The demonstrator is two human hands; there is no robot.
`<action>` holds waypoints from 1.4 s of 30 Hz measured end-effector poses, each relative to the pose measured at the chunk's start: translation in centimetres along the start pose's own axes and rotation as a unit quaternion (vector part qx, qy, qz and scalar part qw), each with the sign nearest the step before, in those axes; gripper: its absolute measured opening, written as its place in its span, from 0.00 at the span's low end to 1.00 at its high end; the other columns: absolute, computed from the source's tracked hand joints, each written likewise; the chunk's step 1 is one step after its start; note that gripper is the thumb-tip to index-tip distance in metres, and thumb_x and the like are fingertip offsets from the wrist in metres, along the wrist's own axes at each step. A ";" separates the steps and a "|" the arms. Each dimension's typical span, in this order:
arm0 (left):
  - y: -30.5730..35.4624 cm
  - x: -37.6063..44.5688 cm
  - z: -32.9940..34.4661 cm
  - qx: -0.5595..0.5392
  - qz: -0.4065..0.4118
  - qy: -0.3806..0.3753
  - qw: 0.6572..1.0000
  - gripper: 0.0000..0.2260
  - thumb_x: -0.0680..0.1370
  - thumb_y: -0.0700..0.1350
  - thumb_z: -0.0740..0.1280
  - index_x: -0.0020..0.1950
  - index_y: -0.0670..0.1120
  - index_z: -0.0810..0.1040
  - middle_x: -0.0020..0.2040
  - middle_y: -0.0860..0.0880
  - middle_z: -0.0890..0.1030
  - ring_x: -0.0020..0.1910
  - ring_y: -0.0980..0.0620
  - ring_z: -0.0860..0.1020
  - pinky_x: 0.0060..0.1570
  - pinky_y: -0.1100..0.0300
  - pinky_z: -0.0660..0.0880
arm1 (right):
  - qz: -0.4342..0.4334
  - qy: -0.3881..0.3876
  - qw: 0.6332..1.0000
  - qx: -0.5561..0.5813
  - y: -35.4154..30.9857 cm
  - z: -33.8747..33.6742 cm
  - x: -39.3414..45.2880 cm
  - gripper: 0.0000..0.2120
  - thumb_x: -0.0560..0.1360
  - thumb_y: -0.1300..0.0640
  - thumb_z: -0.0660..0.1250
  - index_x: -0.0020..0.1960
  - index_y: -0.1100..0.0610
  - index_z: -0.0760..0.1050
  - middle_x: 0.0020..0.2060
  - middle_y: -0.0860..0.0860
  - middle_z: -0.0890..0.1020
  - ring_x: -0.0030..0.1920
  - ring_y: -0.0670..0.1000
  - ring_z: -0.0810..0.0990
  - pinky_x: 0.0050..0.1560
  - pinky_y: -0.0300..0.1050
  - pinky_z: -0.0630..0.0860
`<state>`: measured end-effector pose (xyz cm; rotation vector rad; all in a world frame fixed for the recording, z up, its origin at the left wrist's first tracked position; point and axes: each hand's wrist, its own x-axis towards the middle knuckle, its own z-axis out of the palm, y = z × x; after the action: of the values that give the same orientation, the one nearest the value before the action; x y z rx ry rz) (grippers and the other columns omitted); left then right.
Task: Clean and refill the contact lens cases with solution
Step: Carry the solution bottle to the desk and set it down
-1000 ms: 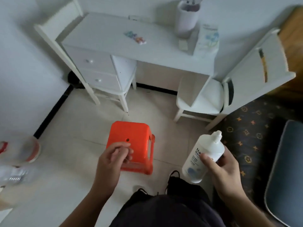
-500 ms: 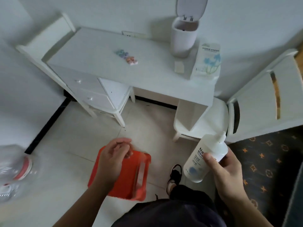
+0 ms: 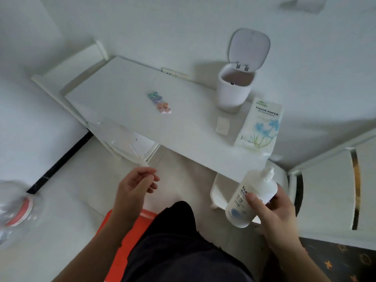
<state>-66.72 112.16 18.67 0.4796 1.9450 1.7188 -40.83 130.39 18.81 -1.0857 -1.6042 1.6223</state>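
Observation:
Several small pastel contact lens cases (image 3: 160,102), green, blue and pink, lie in a cluster on the white desk (image 3: 122,92). My right hand (image 3: 274,218) grips a white bottle of lens solution (image 3: 251,200) with its cap on, held tilted below the desk's near edge. My left hand (image 3: 136,188) hovers in front of the desk with loosely curled fingers and holds nothing. Both hands are well short of the cases.
A small white bin (image 3: 234,88) with its lid up stands at the desk's back right. A tissue paper pack (image 3: 260,123) and a small white block (image 3: 222,125) lie beside it. An orange stool (image 3: 122,241) is under me, a white chair (image 3: 329,184) at right.
The view has risen and closed in on the desk. The orange stool has slid down under my legs. Both hands have moved toward the desk, the right still gripping the bottle.

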 end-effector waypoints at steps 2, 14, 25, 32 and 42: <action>0.6 2.2 0.6 0.007 0.010 0.005 1.000 0.09 0.80 0.31 0.63 0.51 0.39 0.81 0.42 0.43 0.84 0.37 0.48 0.80 0.39 0.60 0.79 | -0.012 0.000 1.000 0.002 -0.4 0.1 1.9 0.21 0.62 0.42 0.76 0.54 0.42 0.80 0.48 0.47 0.86 0.48 0.46 0.85 0.45 0.45 0.79; 2.0 22.1 1.5 0.049 0.029 -0.081 0.995 0.11 0.80 0.32 0.64 0.49 0.45 0.83 0.43 0.46 0.85 0.38 0.51 0.81 0.42 0.60 0.79 | -0.017 0.083 0.996 0.004 -1.4 6.9 14.0 0.24 0.60 0.41 0.77 0.54 0.42 0.81 0.49 0.48 0.86 0.50 0.49 0.85 0.52 0.53 0.81; 4.6 41.4 -2.0 0.122 0.022 -0.270 0.955 0.07 0.70 0.52 0.70 0.48 0.56 0.83 0.45 0.51 0.86 0.44 0.51 0.83 0.48 0.55 0.79 | -0.021 0.182 0.982 0.055 -4.7 19.7 25.3 0.22 0.63 0.47 0.78 0.56 0.50 0.80 0.48 0.52 0.85 0.50 0.51 0.84 0.48 0.46 0.82; 4.5 43.4 1.9 0.207 0.101 -0.428 0.874 0.20 0.72 0.60 0.72 0.64 0.64 0.75 0.60 0.63 0.80 0.60 0.60 0.79 0.57 0.61 0.76 | -0.008 0.101 0.990 0.094 -5.9 24.6 29.9 0.20 0.66 0.50 0.77 0.56 0.52 0.80 0.47 0.53 0.84 0.50 0.51 0.84 0.47 0.44 0.80; 1.2 42.7 6.4 0.163 0.138 -0.426 0.879 0.33 0.65 0.54 0.81 0.66 0.66 0.72 0.55 0.61 0.83 0.51 0.58 0.83 0.40 0.66 0.80 | -0.061 0.009 0.983 0.173 -3.7 24.9 33.9 0.26 0.70 0.44 0.77 0.62 0.55 0.76 0.53 0.55 0.83 0.56 0.55 0.83 0.50 0.45 0.80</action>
<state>-97.92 141.67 13.67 1.4182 1.5149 1.0027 -79.23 147.79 16.17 -0.8029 -1.2873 1.7203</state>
